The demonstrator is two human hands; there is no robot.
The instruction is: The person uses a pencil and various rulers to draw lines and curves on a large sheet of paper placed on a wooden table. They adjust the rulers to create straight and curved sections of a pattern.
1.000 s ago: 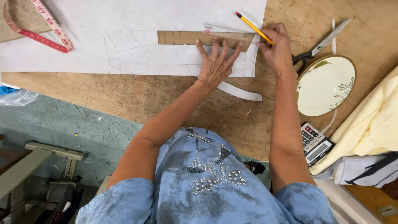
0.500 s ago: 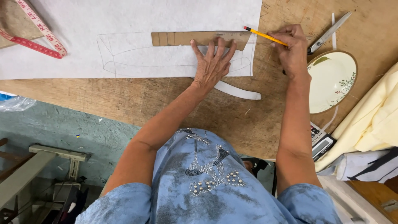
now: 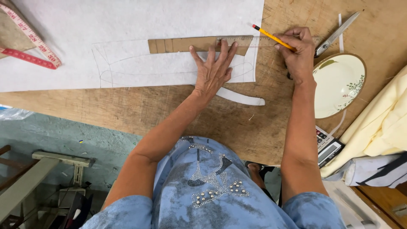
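Nearest me, a calculator [image 3: 328, 146] and plate [image 3: 337, 85] sit at the right. My left hand [image 3: 213, 72] lies spread, pressing the wooden ruler [image 3: 199, 44] onto the white paper [image 3: 127, 25]. My right hand [image 3: 299, 53] pinches a yellow pencil [image 3: 273, 37] at the ruler's right end, scissors [image 3: 337, 34] beyond.

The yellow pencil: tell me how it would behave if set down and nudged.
The yellow pencil, held in the right hand, looks thin, stiff and probably light. Set on the flat wooden table, it would likely roll when nudged.
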